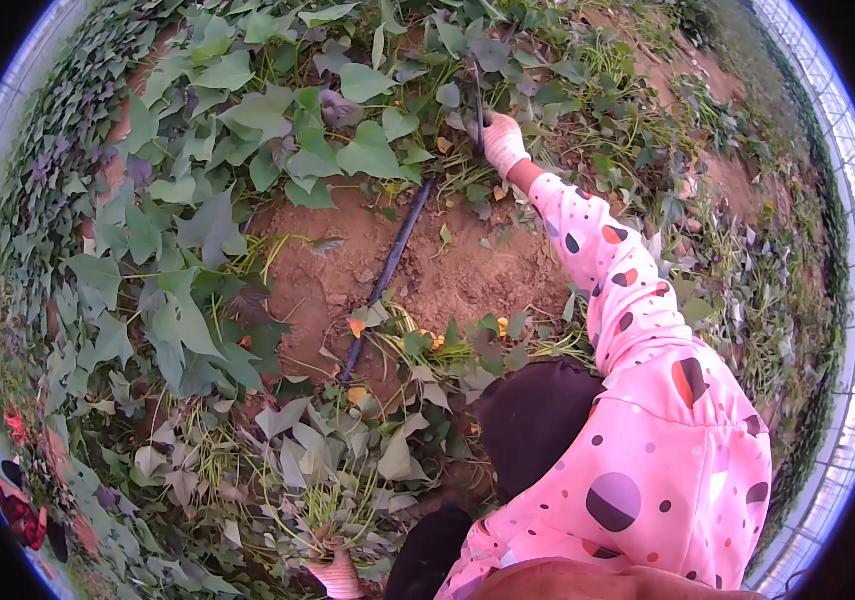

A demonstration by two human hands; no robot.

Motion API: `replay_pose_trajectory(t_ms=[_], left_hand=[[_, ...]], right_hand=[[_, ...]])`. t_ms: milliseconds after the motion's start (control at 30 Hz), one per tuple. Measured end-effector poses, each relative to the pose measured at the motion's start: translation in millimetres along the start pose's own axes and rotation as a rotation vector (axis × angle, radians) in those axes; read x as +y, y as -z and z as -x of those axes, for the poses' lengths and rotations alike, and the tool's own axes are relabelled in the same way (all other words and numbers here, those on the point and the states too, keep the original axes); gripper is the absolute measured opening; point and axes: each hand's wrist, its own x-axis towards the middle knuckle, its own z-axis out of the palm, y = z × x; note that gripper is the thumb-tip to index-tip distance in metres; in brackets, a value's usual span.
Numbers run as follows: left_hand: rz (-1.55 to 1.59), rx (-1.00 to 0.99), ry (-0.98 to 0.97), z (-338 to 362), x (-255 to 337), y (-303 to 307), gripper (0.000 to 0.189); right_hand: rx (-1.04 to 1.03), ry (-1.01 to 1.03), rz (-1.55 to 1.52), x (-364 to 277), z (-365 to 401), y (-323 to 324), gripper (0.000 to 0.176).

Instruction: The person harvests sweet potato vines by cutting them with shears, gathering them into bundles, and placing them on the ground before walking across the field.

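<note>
My right hand [504, 143], in a pale glove, reaches forward at the edge of the leaves. Its fingers are closed round a thin dark length of black drip hose [479, 95] that stands up among the foliage. Another stretch of the hose lies across the bare soil in line with it. At the bottom of the view my left hand [335, 576], also gloved, is closed round a bunch of sweet potato vines [332, 510]. Their stems fan out from it, and wilted leaves spread above. Part of the left hand is cut off by the view's edge.
A patch of brown soil [487, 270] lies between my arms. Dense leafy vines [187, 320] grow on the left and ahead. Cut or flattened vines [737, 290] cover the ground to the right. At the lower left edge a person in red [22, 510] is partly visible.
</note>
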Motion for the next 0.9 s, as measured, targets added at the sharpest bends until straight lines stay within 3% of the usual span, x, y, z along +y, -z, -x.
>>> replay_pose_trajectory(t_ms=[33,100,133,233,300,367,433,500,533,700,800,833,900], left_hand=[[-0.04,0.007,-0.025,-1.1,-0.5,-1.1,0.039],[-0.083,0.048,-0.036,-0.2,0.7,-2.7,0.038],[-0.065,0.055,-0.031,-2.4,-12.1,1.2,0.038],[-0.058,0.033,-0.043,0.0,-7.7,-4.4,0.035],[-0.005,0.042,-0.041,-1.8,-15.5,0.4,0.032],[-0.018,0.059,-0.009,-1.5,-17.1,0.3,0.031],[-0.027,0.075,0.016,-4.8,-16.0,-2.3,0.031],[-0.057,0.068,-0.081,-9.5,-21.1,-2.2,0.031],[-0.034,0.079,-0.067,-12.5,-32.6,1.9,0.031],[-0.014,0.104,-0.041,-18.4,-20.5,-9.0,0.03],[-0.005,0.135,-0.082,-18.6,-14.9,-9.5,0.031],[-0.005,0.155,-0.044,-22.3,-16.4,-7.7,0.031],[-0.002,0.176,0.0,-24.5,-15.8,-2.7,0.032]], right_hand=[[0.09,-0.005,0.03,-2.6,-17.3,-4.8,0.037],[0.049,-0.133,0.3,14.8,-56.8,-28.9,0.032],[-0.065,-0.304,0.31,30.6,-73.1,-45.4,0.033],[-0.199,-0.207,0.428,41.5,-80.6,-69.5,0.035],[-0.198,-0.116,0.37,40.3,-71.1,-74.5,0.036],[0.026,-0.152,0.05,36.6,-67.0,-86.6,0.039],[0.028,-0.243,0.028,0.6,-61.7,-79.7,0.041],[-0.021,-0.406,0.12,4.3,-78.1,-96.2,0.058],[-0.078,-0.344,0.137,11.1,-81.6,-104.2,0.06],[-0.035,-0.388,0.089,-0.3,-90.8,-127.2,0.056],[0.13,-0.374,-0.117,-9.4,-79.7,-121.3,0.047],[0.237,-0.189,-0.228,-13.9,-68.0,-113.8,0.04],[0.286,-0.196,-0.582,-16.2,-63.8,-96.0,0.037]])
